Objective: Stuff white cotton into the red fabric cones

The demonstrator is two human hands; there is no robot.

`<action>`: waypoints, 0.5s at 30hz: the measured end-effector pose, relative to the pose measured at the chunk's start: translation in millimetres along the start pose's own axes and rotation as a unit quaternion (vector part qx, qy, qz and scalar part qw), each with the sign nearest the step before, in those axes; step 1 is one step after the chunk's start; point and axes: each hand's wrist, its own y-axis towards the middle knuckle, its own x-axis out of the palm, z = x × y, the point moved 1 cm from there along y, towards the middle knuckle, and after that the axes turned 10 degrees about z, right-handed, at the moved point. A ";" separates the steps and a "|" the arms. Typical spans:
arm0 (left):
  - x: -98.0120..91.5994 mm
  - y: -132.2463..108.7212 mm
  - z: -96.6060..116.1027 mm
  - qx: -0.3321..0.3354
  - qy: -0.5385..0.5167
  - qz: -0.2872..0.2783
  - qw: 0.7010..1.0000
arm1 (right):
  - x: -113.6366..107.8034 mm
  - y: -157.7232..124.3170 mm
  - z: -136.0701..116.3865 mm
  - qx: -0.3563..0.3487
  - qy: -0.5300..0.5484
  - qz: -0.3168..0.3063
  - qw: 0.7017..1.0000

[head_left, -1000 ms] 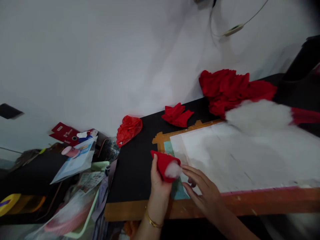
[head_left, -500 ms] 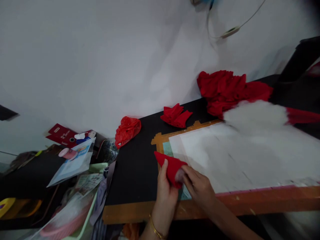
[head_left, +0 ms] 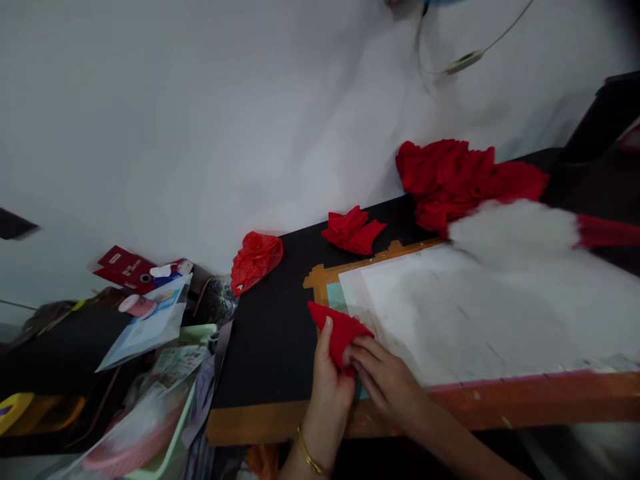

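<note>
My left hand [head_left: 330, 373] is wrapped round a small pointed red fabric pouch [head_left: 339, 328], its thumb lying along the near side. The pouch's tip points up and left, above the left end of the white sheet. My right hand [head_left: 387, 380] is closed at the pouch's open end, fingertips tucked against or into the mouth. A little pale fluffy stuffing [head_left: 347, 355] shows at those fingertips; the rest is hidden by fabric and fingers. Further right, a heap of white fluffy stuffing [head_left: 515, 227] rests on the white sheet [head_left: 465, 313].
A large pile of red fabric pieces [head_left: 465, 177] lies by the wall, with a smaller group of red pieces [head_left: 353, 230] to its left. A red plastic bag [head_left: 256, 260] sits on the black tabletop [head_left: 265, 353]. At left are a green basket [head_left: 187, 407] and a red box [head_left: 125, 268].
My right hand has moved left and closer into the pouch's mouth. The tuft of stuffing that showed there is now mostly out of sight. My left hand keeps its hold.
</note>
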 end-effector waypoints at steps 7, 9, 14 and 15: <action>-1.0 1.8 -4.8 0.021 -0.011 0.001 1.000 | 9.7 -7.6 10.6 -0.033 -0.102 0.023 0.994; 0.3 4.6 0.5 -0.013 -0.024 0.009 1.000 | -0.1 -9.8 8.0 -0.031 -0.056 0.063 0.996; 1.8 13.6 15.4 -0.026 -0.068 -0.010 0.997 | -30.0 -7.3 -2.6 0.038 0.039 0.155 0.986; 1.0 14.3 15.0 -0.024 -0.070 -0.009 0.997 | -30.2 -5.7 -4.1 0.048 0.053 0.152 0.986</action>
